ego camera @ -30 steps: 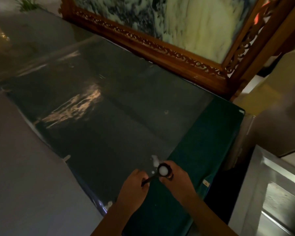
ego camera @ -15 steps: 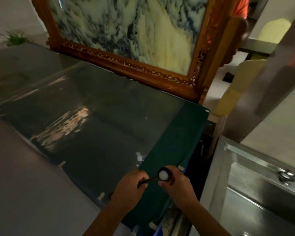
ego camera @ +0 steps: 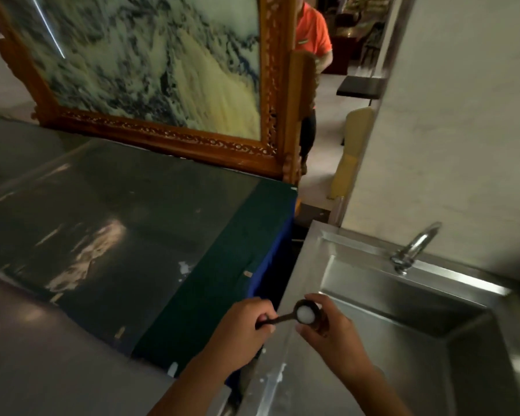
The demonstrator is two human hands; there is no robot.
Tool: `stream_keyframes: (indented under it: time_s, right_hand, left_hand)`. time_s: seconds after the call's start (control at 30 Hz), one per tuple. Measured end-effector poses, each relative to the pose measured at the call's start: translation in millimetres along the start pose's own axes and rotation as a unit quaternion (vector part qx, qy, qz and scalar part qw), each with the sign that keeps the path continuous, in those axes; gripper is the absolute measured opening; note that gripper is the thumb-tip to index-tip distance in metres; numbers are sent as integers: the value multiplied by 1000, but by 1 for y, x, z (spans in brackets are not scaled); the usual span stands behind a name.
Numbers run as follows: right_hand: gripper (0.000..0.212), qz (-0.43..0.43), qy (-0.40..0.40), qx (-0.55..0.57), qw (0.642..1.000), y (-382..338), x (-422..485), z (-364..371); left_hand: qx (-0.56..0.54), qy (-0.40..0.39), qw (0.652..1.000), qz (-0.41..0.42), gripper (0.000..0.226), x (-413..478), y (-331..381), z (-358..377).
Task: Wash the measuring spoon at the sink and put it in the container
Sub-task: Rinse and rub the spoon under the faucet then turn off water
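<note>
Room: dim interior; steel sink [ego camera: 306, 265] at right w/ tap [ego camera: 415, 246] at its back rim, wall behind it. Glass-topped worktop [ego camera: 108, 229] w/ green cloth [ego camera: 237, 235] at left, framed marble panel [ego camera: 150, 64] standing behind.
Change: a second ago the view showed mostly worktop, sink only at the far right edge. Now sink basin and tap are in plain sight; both hands have shifted from over the green cloth to over the sink's left rim.
Spoon: measuring spoon [ego camera: 300, 315], dark, bowl holds white residue; sits above the sink's near-left corner, not under the tap.
Left hand: left hand [ego camera: 240, 325] clenched round the handle end.
Right hand: right hand [ego camera: 327, 328] fingers cupped around the bowl, thumb below it.
Tap: no water seen running.
Container: not in view.
Bystander: person in orange shirt [ego camera: 312, 34] partly hidden behind the panel frame, well apart.
Task meaning: approx. carry-to-sink step near done; washing not yet begun. Next prob. needs a reach to the tap, so one hand must free up.
</note>
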State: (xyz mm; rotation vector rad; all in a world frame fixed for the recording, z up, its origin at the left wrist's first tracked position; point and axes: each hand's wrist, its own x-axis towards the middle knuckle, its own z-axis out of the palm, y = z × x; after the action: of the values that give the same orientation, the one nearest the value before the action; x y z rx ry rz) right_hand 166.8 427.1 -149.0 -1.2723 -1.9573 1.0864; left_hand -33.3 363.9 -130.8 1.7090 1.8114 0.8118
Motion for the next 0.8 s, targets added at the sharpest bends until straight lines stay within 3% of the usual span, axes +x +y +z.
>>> stream_keyframes:
  time_s: [0.37,0.8]
  right_hand:
    - [42,-3,40,4,999,63,-82,-133]
    - [37,56,106,8,993,88,-81,-183]
  left_hand:
    - [-18,-38,999,22,15,-7,113,106]
    - [-4,-106,992,66,15,52,149,144]
